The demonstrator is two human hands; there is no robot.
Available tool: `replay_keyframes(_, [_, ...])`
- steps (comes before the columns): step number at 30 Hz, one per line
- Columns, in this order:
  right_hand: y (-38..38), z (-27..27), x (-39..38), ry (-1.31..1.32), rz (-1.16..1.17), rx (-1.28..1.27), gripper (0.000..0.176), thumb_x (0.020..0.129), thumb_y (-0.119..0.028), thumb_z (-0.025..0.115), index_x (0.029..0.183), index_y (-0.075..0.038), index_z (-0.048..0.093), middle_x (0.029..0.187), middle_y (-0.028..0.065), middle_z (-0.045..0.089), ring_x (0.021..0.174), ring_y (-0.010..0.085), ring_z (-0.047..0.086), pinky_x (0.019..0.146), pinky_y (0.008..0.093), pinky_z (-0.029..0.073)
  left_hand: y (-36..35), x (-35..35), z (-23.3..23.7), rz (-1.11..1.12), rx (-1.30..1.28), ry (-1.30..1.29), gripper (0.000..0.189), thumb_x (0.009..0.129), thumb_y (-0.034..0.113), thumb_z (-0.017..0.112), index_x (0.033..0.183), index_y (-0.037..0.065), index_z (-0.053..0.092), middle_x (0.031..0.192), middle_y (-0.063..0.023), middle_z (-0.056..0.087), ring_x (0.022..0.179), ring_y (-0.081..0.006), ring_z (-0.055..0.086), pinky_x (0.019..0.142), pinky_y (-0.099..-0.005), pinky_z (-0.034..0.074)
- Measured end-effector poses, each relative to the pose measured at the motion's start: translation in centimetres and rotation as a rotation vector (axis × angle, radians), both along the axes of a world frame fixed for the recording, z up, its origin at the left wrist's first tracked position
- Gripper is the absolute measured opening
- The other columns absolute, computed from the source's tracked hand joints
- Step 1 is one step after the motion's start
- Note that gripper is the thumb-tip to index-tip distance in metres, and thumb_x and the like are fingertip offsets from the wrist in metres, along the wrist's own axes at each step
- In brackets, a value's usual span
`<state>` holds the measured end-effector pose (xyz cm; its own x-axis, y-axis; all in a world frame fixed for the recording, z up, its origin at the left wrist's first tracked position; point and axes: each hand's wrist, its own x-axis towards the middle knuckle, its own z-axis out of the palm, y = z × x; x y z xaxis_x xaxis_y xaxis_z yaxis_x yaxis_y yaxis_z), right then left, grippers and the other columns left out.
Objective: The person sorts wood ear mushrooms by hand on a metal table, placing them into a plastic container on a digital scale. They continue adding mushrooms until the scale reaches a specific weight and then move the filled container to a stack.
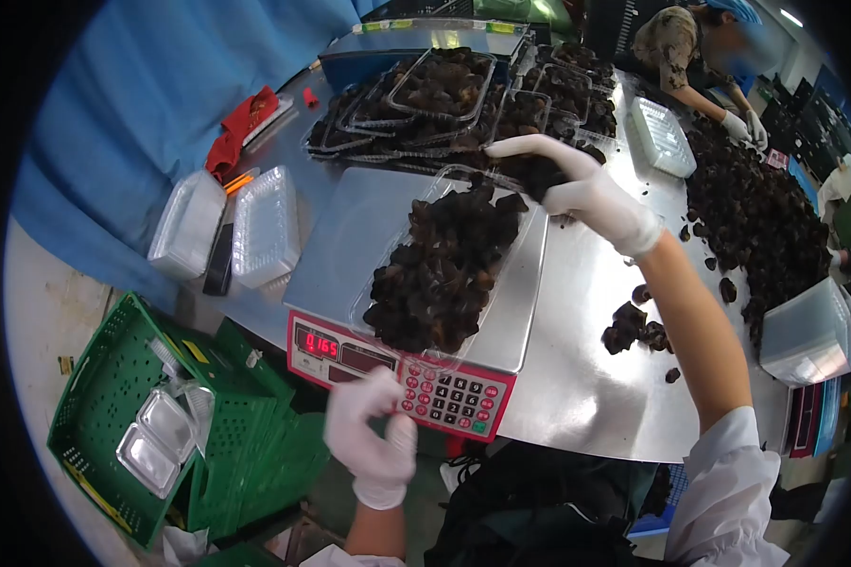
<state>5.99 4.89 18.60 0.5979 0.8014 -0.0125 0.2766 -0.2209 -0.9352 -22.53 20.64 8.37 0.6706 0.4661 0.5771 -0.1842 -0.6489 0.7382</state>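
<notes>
and the gloved right hand arches over the far end of the clear plastic tray, heaped with dark lumpy pieces on the digital scale, thumb and fingers apart, any pinch impossible to tell! the blurred left hand, loosely curled, thumb apart, is beside the keypad.

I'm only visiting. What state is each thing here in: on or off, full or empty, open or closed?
Digital scale: on, red digits lit
Plastic tray on the scale: open, heaped with dark pieces
Filled trays behind: stacked
Clear trays at left: nested, no contents visible
Green crate: open, containers inside
Left hand: gloved, loosely curled
Right hand: gloved, grip unclear
</notes>
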Motion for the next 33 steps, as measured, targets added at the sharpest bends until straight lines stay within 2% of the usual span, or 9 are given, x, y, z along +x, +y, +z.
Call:
replay_keyframes(1, [-0.5,-1.9,0.8,0.076,0.008,0.205,0.066,0.069,0.0,0.049,0.133,-0.01,0.06,0.113,0.0012,0.061,0.072,0.0035,0.048,0.059,0.0181,0.037,-1.3,-0.1,-0.8,-0.053,0.036,-0.037,0.026,0.078,0.009,0.069,0.104,0.005,0.071,0.089,-0.0075,0.067,0.071,-0.018,0.059,0.066,-0.0306,0.046])
replay_keyframes(4, [-3.5,-3.2,0.6,-0.089,-0.06,0.212,0.072,0.062,0.001,0.046,0.134,-0.002,0.057,0.12,0.0043,0.06,0.087,0.01,0.049,0.078,0.0215,0.041,-6.0,0.7,-2.7,-0.415,0.15,0.018,0.012,0.076,0.02,0.076,0.086,0.013,0.077,0.063,-0.0012,0.059,0.055,-0.0224,0.056,0.05,-0.0338,0.044])
replay_keyframes(6, [-4.9,-4.2,0.4,0.011,-0.074,0.121,0.073,0.061,0.001,0.046,0.133,-0.003,0.058,0.122,0.003,0.061,0.096,0.0099,0.052,0.081,0.0212,0.042,-9.9,2.0,-5.1,-0.687,0.09,-0.054,0.02,0.08,0.016,0.073,0.099,0.008,0.075,0.07,-0.0018,0.062,0.058,-0.0194,0.059,0.049,-0.0322,0.044])
replay_keyframes(9, [-6.2,-4.9,-0.7,0.06,-0.154,0.035,0.073,0.061,0.004,0.046,0.133,-0.005,0.059,0.122,0.0011,0.061,0.101,0.0085,0.053,0.082,0.0197,0.042,-14.1,3.4,-8.7,-0.907,0.05,0.04,0.014,0.087,0.017,0.069,0.095,0.006,0.07,0.076,-0.0066,0.066,0.069,-0.0227,0.065,0.061,-0.0344,0.05])
replay_keyframes(14, [-7.1,-5.1,-1.1,0.011,-0.121,-0.039,0.072,0.061,0.008,0.047,0.13,-0.008,0.06,0.13,0.0017,0.059,0.125,0.0116,0.049,0.101,0.0227,0.038,-15.0,5.9,-9.5,-0.873,0.013,0.32,0.022,0.091,0.025,0.064,0.103,0.007,0.069,0.082,-0.0076,0.068,0.076,-0.0266,0.067,0.07,-0.0396,0.054])
replay_keyframes(19, [-3.5,-4.0,-1.9,-0.255,0.048,0.054,0.07,0.064,0.013,0.049,0.132,-0.006,0.057,0.144,0.0145,0.049,0.142,0.027,0.039,0.119,0.0349,0.026,-15.2,6.0,-9.5,-0.916,0.029,0.402,0.027,0.091,0.03,0.064,0.106,0.008,0.07,0.084,-0.0088,0.069,0.081,-0.0282,0.068,0.075,-0.0405,0.055])
replay_keyframes(26, [4.8,-4.5,-2.4,-0.692,0.321,0.063,0.077,0.071,0.01,0.057,0.143,-0.018,0.051,0.152,0.0216,0.035,0.139,0.0402,0.04,0.114,0.0394,0.037,-15.5,5.7,-10.0,-0.858,0.022,0.368,0.028,0.093,0.031,0.062,0.107,0.008,0.07,0.086,-0.0092,0.069,0.083,-0.0285,0.068,0.076,-0.0404,0.056])
replay_keyframes(29, [5.4,-4.4,-2.1,-0.748,0.351,-0.014,0.081,0.072,0.011,0.059,0.146,-0.02,0.049,0.154,0.0209,0.034,0.126,0.0369,0.052,0.107,0.0377,0.045,-15.6,5.6,-10.3,-0.845,0.011,0.348,0.026,0.094,0.03,0.061,0.106,0.008,0.07,0.086,-0.0091,0.069,0.083,-0.0288,0.068,0.076,-0.0406,0.056])
replay_keyframes(33, [4.0,-3.4,-1.9,-0.523,0.268,-0.02,0.077,0.073,0.014,0.059,0.143,-0.017,0.05,0.153,0.0164,0.037,0.095,0.0225,0.061,0.088,0.032,0.054,-15.6,5.6,-10.3,-0.849,0.02,0.335,0.025,0.093,0.028,0.062,0.106,0.008,0.07,0.086,-0.0087,0.068,0.082,-0.0287,0.068,0.075,-0.0405,0.056])
